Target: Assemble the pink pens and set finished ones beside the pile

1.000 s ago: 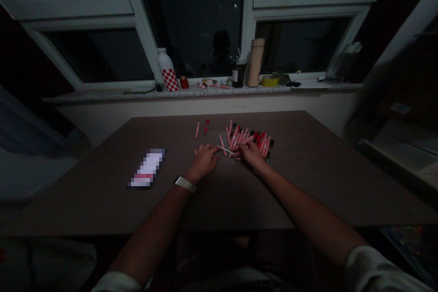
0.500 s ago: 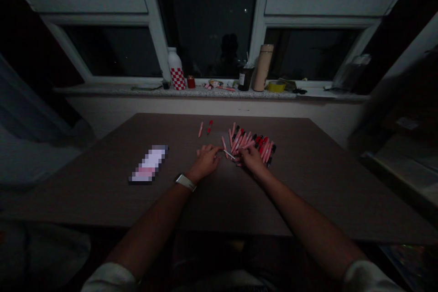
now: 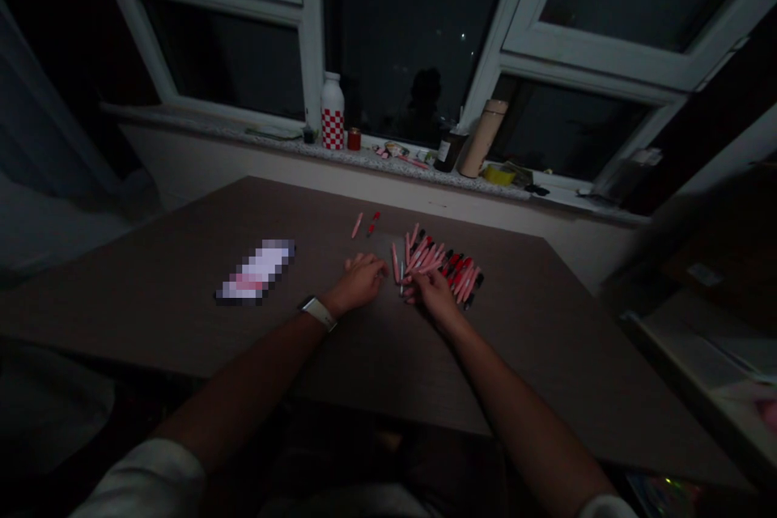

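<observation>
My right hand point(image 3: 434, 295) is closed, with its fingertips pinching a slim whitish-grey pen point(image 3: 401, 278) that points away from me. My left hand point(image 3: 359, 283), a watch on its wrist, hovers just left of the pen, apart from it. Its thumb and fingers are curled together, and whatever they hold, if anything, is too small and dark to make out. Beside and beyond my right hand lies a loose pile of pink, red and black pens point(image 3: 428, 255). A single pink pen point(image 3: 395, 261) rests at the pile's left edge.
Farther back on the table point(image 3: 243, 356) lie a pink pen point(image 3: 357, 225) and a red pen point(image 3: 373, 223). A blurred-out phone point(image 3: 258, 271) is at the left. Along the windowsill stand a checkered bottle point(image 3: 333, 117), a red jar point(image 3: 354, 139), a dark cup point(image 3: 447, 152) and a beige flask point(image 3: 484, 139).
The whitish pen, earlier slanting between both hands, now points away from me at my right fingertips. My left hand has come away from it. The head view has tilted.
</observation>
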A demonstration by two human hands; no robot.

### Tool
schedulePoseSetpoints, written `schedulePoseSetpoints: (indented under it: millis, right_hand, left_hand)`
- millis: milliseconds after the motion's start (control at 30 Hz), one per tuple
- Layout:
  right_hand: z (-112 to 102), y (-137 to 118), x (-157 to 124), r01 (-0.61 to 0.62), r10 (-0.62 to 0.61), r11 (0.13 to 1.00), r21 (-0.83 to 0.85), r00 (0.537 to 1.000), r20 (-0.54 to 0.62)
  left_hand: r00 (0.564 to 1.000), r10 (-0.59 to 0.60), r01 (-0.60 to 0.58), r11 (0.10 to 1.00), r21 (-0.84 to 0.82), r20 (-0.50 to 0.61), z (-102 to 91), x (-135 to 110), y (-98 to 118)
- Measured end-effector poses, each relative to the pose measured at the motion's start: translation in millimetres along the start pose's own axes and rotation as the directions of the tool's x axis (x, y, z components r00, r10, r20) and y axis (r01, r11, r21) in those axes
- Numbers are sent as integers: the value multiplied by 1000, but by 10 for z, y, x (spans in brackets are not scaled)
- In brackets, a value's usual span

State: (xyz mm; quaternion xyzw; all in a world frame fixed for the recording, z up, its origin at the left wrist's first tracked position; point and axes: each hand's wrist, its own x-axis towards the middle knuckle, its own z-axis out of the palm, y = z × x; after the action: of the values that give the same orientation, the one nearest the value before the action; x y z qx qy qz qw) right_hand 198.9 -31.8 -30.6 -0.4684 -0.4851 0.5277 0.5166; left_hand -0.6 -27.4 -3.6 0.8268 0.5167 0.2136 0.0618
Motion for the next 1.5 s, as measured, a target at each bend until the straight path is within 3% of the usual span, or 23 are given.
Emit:
schedulePoseSetpoints:
  millis: [267,567,1167,1500]
  right_hand:
    - [13,-38,-30,1,-2,999,-43,1000,-27]
    - [62,-69,-89,24,-21,996,-83,999,37]
    - [52,-29,-122,143,-117,965,-218,985,128]
    - [71,-39,-133,144,-123,963,-230,987,104]
  left_hand:
    - [999,31,-33,998,-53,-39,-30,3,29]
    - [973,229,-225,966,-126,11,-33,-8,76]
    - [981,187,-182,978,-104,47,32,14,15]
    - [982,188,-184,978,-103,36,57,28,-17]
